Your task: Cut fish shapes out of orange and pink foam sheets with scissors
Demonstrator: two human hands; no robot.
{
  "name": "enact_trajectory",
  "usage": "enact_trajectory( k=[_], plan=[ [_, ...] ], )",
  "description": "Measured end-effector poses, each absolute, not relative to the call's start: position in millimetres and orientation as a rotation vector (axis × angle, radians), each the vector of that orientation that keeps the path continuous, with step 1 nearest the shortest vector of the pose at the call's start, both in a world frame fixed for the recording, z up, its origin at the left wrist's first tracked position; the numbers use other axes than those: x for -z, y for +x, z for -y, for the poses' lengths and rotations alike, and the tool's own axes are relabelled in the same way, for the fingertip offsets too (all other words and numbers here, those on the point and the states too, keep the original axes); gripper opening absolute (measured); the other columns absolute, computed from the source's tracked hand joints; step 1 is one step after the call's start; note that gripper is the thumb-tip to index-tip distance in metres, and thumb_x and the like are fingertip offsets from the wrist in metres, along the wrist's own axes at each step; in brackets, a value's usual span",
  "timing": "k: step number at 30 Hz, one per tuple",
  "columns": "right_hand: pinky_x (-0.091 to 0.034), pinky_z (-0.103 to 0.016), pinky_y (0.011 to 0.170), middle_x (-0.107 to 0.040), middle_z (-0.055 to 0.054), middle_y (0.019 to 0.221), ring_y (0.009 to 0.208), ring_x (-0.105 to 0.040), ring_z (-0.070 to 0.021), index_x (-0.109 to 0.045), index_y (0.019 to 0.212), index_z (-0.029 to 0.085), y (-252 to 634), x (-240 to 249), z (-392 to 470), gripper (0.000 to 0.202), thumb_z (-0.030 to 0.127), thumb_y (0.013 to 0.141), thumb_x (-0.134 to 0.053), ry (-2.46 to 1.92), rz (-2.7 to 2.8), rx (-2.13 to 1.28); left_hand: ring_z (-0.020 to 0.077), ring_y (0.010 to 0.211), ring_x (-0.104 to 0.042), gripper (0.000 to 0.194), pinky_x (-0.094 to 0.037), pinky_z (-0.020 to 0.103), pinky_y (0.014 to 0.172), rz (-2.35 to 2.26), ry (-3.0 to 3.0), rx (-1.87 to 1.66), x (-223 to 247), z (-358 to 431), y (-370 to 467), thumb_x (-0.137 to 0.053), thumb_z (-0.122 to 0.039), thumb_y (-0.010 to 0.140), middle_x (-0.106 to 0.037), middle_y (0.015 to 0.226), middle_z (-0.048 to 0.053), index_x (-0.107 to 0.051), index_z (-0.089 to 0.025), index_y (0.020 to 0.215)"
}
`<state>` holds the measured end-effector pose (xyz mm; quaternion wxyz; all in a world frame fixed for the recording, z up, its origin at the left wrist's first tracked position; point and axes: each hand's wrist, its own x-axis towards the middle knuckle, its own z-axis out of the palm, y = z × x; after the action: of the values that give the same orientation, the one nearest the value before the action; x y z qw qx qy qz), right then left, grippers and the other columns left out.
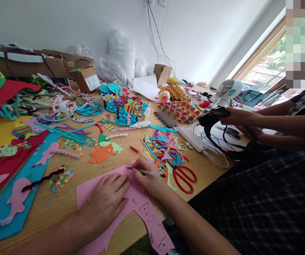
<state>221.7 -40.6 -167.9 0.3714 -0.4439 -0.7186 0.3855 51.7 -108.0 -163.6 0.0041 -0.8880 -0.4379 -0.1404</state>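
Right fingers point(137, 174) pinched a pen point(152, 173); left fingers point(114, 181) lay flat on pink paper point(87, 194). Weak pressure risked skewed lines.

From my left hand point(106, 200), bare tabletop point(58, 209) gives me room at nine o'clock, up to the blue sheets point(14, 226). From my right hand point(148, 179), the red-handled scissors point(176, 177) block three o'clock and a heap of paper scraps point(165, 146) bars one o'clock.

Daylight from the window point(268, 65) at right brightens the wall point(195, 39); lower right is dim, upper-right corner pixelated.
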Motion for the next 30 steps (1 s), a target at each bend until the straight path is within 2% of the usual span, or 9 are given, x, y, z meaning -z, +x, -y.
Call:
enact_trajectory(
  k=[3,11,16,30],
  plan=[
    [-0.035,-0.024,0.051,-0.055,0.003,0.061,0.051,-0.046,-0.012,-0.056,0.072,0.019,221,166,42,0.012,0.008,0.071,-0.052,-1.154,1.862,-0.979,0.0298,0.105,-0.063,0.038,-0.053,0.046,0.09,1.371,-2.791,0.443,163,108,52,-0.056,-0.01,0.079,-0.071,0.117,0.013,-0.064,-0.011,0.117],
    [-0.035,-0.023,0.052,-0.055,0.003,0.061,0.053,-0.049,-0.0121,-0.057,0.073,0.019,221,169,41,0.012,0.008,0.071,-0.052,-1.158,1.888,-0.956,0.0281,0.105,-0.063,0.038,-0.054,0.045,0.091,1.37,-2.779,0.413,164,107,51,-0.055,-0.011,0.081,-0.071,0.118,0.011,-0.065,-0.013,0.117],
    [-0.034,-0.022,0.051,-0.054,0.004,0.06,0.052,-0.046,-0.0112,-0.055,0.069,0.019,222,166,42,0.012,0.007,0.07,-0.051,-1.153,1.885,-0.953,0.0295,0.104,-0.064,0.037,-0.055,0.048,0.088,1.33,-2.778,0.447,163,106,50,-0.055,-0.01,0.08,-0.071,0.116,0.013,-0.066,-0.01,0.116],
    [-0.032,-0.021,0.049,-0.052,0.005,0.057,0.052,-0.043,-0.0106,-0.052,0.063,0.019,228,159,46,0.017,0.002,0.066,-0.049,-1.143,1.89,-0.991,0.0283,0.102,-0.065,0.034,-0.056,0.046,0.087,1.275,-2.74,0.509,165,106,50,-0.053,-0.012,0.082,-0.072,0.114,0.012,-0.066,-0.01,0.114]
  ],
)
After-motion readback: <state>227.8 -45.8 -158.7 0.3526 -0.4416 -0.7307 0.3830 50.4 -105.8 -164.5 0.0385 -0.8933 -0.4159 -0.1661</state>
